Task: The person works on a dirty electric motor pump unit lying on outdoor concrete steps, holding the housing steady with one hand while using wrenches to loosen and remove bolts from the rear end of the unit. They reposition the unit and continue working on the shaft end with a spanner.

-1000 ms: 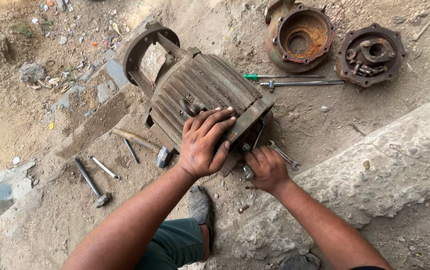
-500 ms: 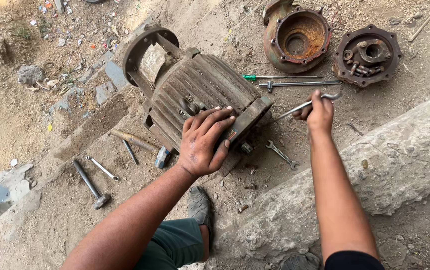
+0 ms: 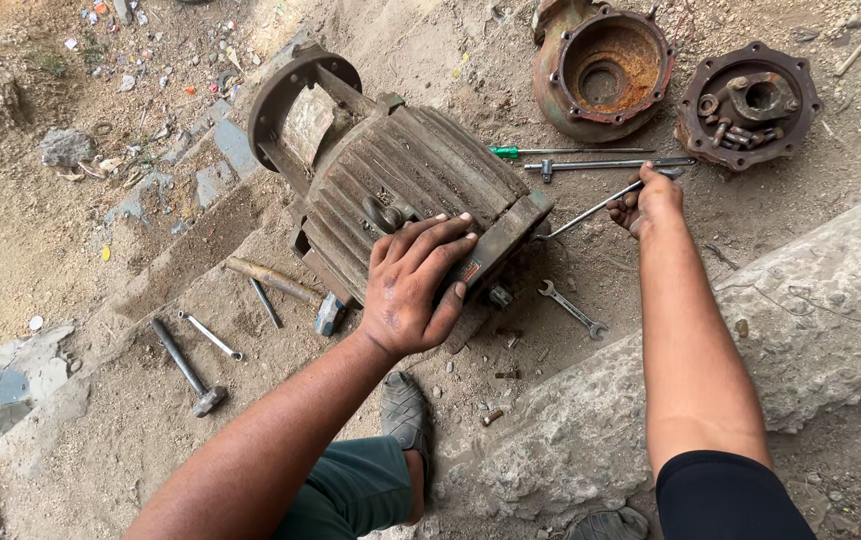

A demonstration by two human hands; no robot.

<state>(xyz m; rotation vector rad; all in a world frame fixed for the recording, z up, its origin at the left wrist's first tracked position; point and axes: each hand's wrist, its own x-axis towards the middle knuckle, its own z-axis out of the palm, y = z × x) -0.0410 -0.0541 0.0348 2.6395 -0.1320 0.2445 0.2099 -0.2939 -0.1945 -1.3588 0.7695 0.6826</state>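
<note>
While the left hand (image 3: 413,288) lies flat and open on the big ribbed motor (image 3: 401,180) in the dirt, the right hand (image 3: 651,200) is closed around a long thin metal rod (image 3: 591,212), beside the motor's near end.

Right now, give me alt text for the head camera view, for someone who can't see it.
A person's left hand rests flat on a ribbed, rusty electric motor housing lying on dusty ground, while the right hand grips a long metal rod beside it. Two removed end covers, a screwdriver, a wrench and a hammer lie around.
</note>
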